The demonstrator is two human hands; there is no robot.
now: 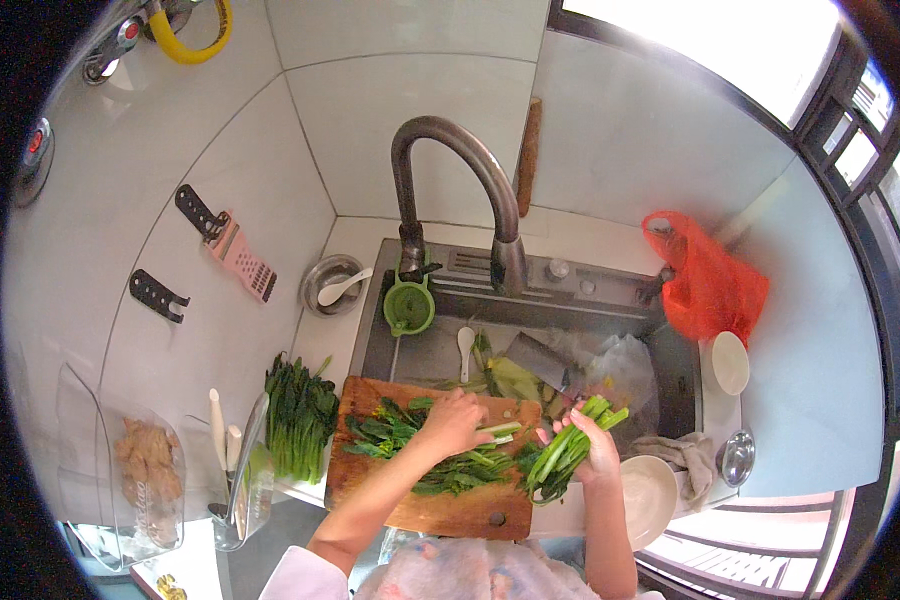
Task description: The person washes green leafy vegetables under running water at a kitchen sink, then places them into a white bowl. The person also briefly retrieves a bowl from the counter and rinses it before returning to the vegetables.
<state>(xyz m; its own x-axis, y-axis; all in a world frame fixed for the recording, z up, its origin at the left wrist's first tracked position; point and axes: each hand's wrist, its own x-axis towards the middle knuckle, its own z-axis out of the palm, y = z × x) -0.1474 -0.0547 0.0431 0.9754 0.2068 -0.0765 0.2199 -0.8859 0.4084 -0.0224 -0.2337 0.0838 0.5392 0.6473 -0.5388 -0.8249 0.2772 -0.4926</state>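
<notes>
My left hand [454, 424] is over a wooden cutting board [412, 517], its fingers closed around a pale green stalk [501, 433]. Loose leafy greens [457, 476] with a few yellow flower buds lie under and around that hand. To the right, just off the board's edge, my right hand [597, 450] holds a bunch of leafy green stalks [562, 454]. The cut stem ends point up and right, while the leaves hang down to the left. Another bundle of greens [298, 420] stands left of the board.
The board overlaps the front of a dark sink [427, 360] holding a white spoon [465, 352], plant scraps and a clear plastic bag [622, 375]. A faucet [457, 131] arches above. Bowls [649, 499], a cloth [682, 461] and a red bag [709, 277] are right; a knife holder [251, 480] is left.
</notes>
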